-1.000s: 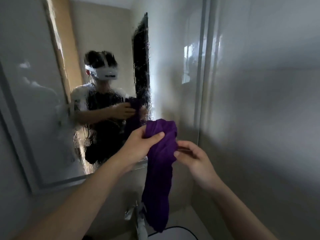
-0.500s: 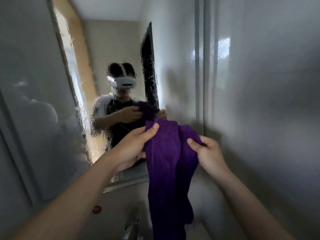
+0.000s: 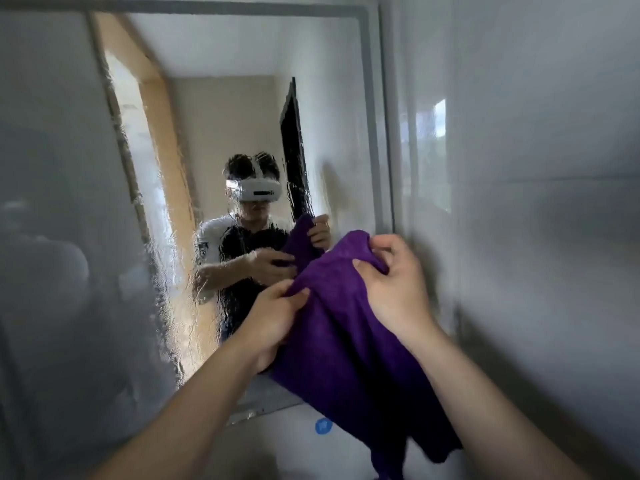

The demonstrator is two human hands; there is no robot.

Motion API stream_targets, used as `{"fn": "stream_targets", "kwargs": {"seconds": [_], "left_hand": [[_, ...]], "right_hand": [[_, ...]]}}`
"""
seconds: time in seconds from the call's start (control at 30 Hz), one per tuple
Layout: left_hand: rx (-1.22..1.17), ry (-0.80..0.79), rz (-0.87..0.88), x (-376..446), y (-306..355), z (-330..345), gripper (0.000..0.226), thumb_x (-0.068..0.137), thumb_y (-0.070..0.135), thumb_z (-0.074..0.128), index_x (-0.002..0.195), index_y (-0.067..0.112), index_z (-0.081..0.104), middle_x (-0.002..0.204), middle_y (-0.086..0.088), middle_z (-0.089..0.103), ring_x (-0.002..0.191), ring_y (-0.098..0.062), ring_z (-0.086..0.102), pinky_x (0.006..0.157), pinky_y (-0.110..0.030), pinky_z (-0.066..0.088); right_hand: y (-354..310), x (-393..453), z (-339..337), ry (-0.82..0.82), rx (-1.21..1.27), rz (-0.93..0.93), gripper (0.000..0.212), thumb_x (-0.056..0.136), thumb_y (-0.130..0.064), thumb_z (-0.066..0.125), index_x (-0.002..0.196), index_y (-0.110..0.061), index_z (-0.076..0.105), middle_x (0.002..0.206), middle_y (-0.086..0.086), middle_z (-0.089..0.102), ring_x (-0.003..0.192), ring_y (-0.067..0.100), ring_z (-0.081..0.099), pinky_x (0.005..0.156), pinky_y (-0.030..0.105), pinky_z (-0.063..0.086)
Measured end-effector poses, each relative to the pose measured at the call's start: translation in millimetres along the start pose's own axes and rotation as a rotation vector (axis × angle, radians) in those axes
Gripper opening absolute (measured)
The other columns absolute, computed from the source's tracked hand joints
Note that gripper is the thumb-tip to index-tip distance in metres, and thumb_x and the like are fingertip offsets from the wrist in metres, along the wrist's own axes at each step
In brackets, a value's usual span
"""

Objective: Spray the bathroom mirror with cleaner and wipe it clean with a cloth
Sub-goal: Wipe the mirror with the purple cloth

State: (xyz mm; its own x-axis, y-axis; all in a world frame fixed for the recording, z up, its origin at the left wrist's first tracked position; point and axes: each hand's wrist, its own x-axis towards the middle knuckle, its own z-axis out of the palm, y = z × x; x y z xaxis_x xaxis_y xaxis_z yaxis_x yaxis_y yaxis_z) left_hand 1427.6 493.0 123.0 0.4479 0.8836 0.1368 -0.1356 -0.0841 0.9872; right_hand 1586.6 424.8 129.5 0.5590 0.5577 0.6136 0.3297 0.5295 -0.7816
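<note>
A purple cloth [image 3: 349, 341] hangs in front of me, bunched at the top. My left hand [image 3: 273, 317] pinches its left edge. Higher up, my right hand [image 3: 398, 285] grips its top right fold. Both hands hold the cloth just in front of the bathroom mirror [image 3: 214, 140], near its lower right corner. Streaks of running liquid cover the mirror's middle part. The glass reflects a person wearing a white headset and holding the cloth.
A grey tiled wall [image 3: 536, 237] rises close on the right. The mirror's grey frame [image 3: 372, 116] runs along the top and right side. A small blue round sticker [image 3: 323, 426] sits on the wall below the mirror.
The view has tilted up, showing the mirror's top edge. My right hand rose and bunched the cloth's top; my left hand shifted lower on the left edge.
</note>
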Motion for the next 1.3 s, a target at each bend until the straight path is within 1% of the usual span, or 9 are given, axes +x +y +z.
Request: {"fn": "stream_targets", "kwargs": {"seconds": [0.13, 0.33, 0.47, 0.57, 0.77, 0.9, 1.1, 1.2, 1.3], "left_hand": [[-0.23, -0.091, -0.036, 5.3, 0.5, 5.8, 0.033, 0.107, 0.003, 0.038, 0.118, 0.009, 0.068, 0.101, -0.014, 0.079, 0.082, -0.024, 0.078, 0.064, -0.033, 0.061], [-0.167, -0.202, 0.07, 23.1, 48.5, 8.1, 0.029, 0.097, 0.006, 0.05, 0.116, 0.004, 0.072, 0.112, -0.017, 0.077, 0.096, -0.027, 0.075, 0.086, -0.035, 0.06], [0.253, -0.098, 0.3, 40.4, 97.9, 7.8, 0.012, 0.101, 0.008, 0.061, 0.1, 0.01, 0.072, 0.091, -0.008, 0.078, 0.08, -0.019, 0.076, 0.069, -0.028, 0.061], [0.833, 0.079, 0.597, 64.9, 132.1, 7.2, 0.004, 0.099, 0.018, 0.067, 0.098, 0.014, 0.068, 0.091, -0.004, 0.073, 0.087, -0.025, 0.07, 0.079, -0.036, 0.056], [1.344, 0.305, 1.1, 102.6, 178.0, 5.6, 0.038, 0.095, 0.021, 0.069, 0.099, 0.028, 0.031, 0.09, 0.002, 0.064, 0.074, -0.025, 0.062, 0.062, -0.04, 0.049], [1.808, 0.218, 1.27, 119.4, 178.2, 6.0, 0.013, 0.102, 0.013, 0.053, 0.111, 0.021, 0.051, 0.105, 0.0, 0.06, 0.078, -0.029, 0.062, 0.057, -0.04, 0.048], [1.898, 0.243, 1.2, 134.7, 172.8, 8.5, 0.027, 0.099, 0.01, 0.054, 0.117, 0.022, 0.037, 0.103, -0.001, 0.059, 0.082, -0.03, 0.062, 0.06, -0.046, 0.054], [1.869, 0.281, 1.325, 140.6, 169.8, 9.1, 0.025, 0.093, 0.005, 0.065, 0.11, 0.014, 0.049, 0.097, -0.007, 0.057, 0.083, -0.03, 0.057, 0.057, -0.043, 0.05], [1.772, 0.411, 1.401, 144.4, 167.9, 9.8, 0.018, 0.087, 0.013, 0.078, 0.095, 0.006, 0.064, 0.097, -0.013, 0.06, 0.088, -0.035, 0.057, 0.071, -0.046, 0.048]], "right_hand": [[-3.7, 24.8, 0.2, 0.172, -0.248, -0.268, 0.04, 0.091, -0.002, 0.064, 0.092, -0.03, 0.035, 0.081, -0.01, 0.051, 0.068, 0.007, 0.053, 0.064, 0.035, 0.046], [4.3, 51.1, -5.3, 0.115, -0.529, -0.712, 0.039, 0.067, 0.025, 0.053, 0.082, -0.011, 0.047, 0.108, 0.004, 0.047, 0.079, 0.01, 0.045, 0.059, 0.041, 0.052], [20.2, 65.5, 2.5, 0.23, -0.454, -0.619, 0.037, 0.071, 0.023, 0.061, 0.085, -0.011, 0.054, 0.116, 0.002, 0.046, 0.095, -0.008, 0.046, 0.084, 0.0, 0.038], [21.7, 84.2, 9.7, 0.292, -0.393, -0.553, 0.032, 0.074, 0.02, 0.067, 0.088, -0.008, 0.06, 0.112, 0.004, 0.049, 0.098, -0.002, 0.046, 0.088, -0.006, 0.03], [-18.0, 148.5, 19.5, 0.379, -0.511, -0.577, 0.024, 0.08, 0.002, 0.075, 0.089, -0.017, 0.063, 0.107, -0.004, 0.046, 0.087, 0.012, 0.052, 0.068, 0.028, 0.047], [-29.6, 174.2, 24.0, 0.348, -0.693, -0.595, 0.025, 0.077, 0.007, 0.074, 0.088, -0.014, 0.067, 0.096, 0.007, 0.051, 0.088, 0.029, 0.053, 0.076, 0.04, 0.048], [-20.9, 180.5, 24.8, 0.09, -0.912, -0.757, 0.041, 0.058, 0.029, 0.06, 0.085, -0.001, 0.067, 0.08, 0.017, 0.059, 0.067, 0.037, 0.057, 0.065, 0.044, 0.049], [-9.7, 175.6, 26.3, -0.038, -1.049, -0.643, 0.04, 0.074, 0.018, 0.058, 0.109, 0.001, 0.068, 0.105, 0.018, 0.06, 0.093, 0.039, 0.06, 0.081, 0.043, 0.043], [-0.5, 150.8, 47.7, 0.032, -0.957, -0.458, 0.038, 0.091, -0.008, 0.055, 0.129, -0.003, 0.058, 0.132, 0.016, 0.052, 0.112, 0.034, 0.053, 0.096, 0.039, 0.042]]}}
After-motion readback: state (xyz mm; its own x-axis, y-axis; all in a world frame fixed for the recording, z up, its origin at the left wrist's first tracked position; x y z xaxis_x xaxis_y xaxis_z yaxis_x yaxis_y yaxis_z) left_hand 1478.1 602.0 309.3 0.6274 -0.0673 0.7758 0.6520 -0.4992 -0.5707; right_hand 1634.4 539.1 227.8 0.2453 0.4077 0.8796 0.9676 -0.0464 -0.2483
